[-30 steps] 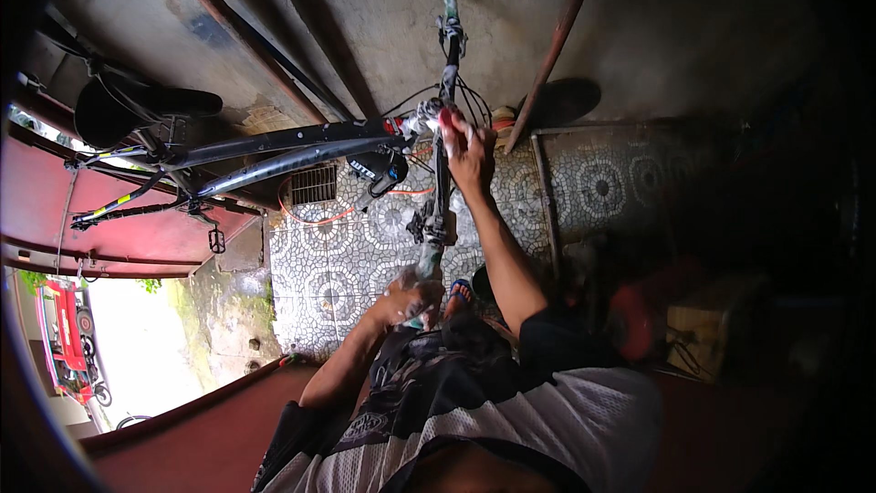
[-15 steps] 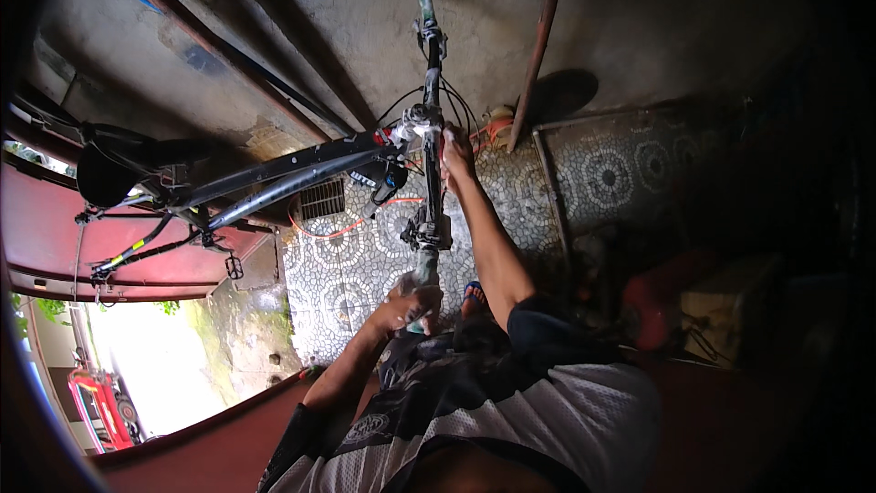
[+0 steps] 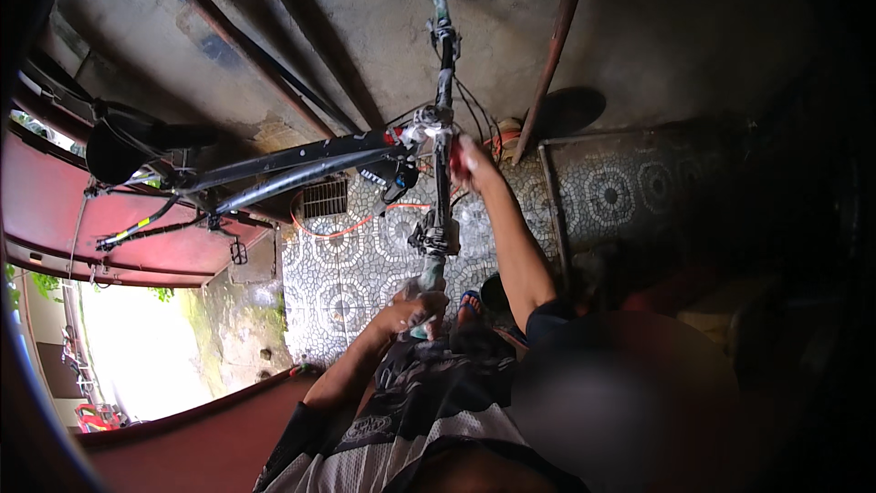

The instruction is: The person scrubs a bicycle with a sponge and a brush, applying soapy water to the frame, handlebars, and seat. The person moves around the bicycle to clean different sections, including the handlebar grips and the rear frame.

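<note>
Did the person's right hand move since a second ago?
Yes. Judged against the bicycle stem, the right hand has come back toward the person: it was up at the stem, and now it is lower in the view, beside the handlebar.

1. Floor (image 3: 342,310) of grey-and-white pebbled rings, a barred grate (image 3: 325,199) set in.
2. Orange hose (image 3: 336,236) curving across it.
3. Sandalled foot (image 3: 470,305) on it, beside what is probably a dark bucket (image 3: 495,294).
</note>
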`<state>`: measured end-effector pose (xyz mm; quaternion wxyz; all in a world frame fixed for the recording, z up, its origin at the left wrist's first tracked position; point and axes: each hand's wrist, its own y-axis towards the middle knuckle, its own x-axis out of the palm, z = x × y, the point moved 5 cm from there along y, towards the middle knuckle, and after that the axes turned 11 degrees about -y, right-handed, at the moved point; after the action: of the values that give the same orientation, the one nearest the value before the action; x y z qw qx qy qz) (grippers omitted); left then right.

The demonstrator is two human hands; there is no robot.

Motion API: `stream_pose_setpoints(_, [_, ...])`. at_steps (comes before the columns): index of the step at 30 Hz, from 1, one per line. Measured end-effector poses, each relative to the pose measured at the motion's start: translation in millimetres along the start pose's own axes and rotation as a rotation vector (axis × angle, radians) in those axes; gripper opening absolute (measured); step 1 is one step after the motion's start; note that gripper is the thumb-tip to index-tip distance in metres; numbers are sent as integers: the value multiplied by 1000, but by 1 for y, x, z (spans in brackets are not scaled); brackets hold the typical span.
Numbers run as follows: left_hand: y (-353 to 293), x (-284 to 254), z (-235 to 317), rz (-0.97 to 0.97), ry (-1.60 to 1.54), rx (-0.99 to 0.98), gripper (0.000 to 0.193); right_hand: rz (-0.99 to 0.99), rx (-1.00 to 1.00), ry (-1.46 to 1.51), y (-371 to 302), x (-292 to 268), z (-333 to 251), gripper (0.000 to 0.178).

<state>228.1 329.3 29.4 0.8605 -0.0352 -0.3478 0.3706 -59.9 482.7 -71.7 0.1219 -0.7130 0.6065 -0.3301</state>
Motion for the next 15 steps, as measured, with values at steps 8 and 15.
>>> stream_pose_setpoints(8, [-3,12,0,200,186,67,22,315,-1008,-1092,-165,5,-98,43])
stream_pose_setpoints(15, [-1,8,-25,104,471,-24,19,190,-1058,-2208,-163,95,-127,31])
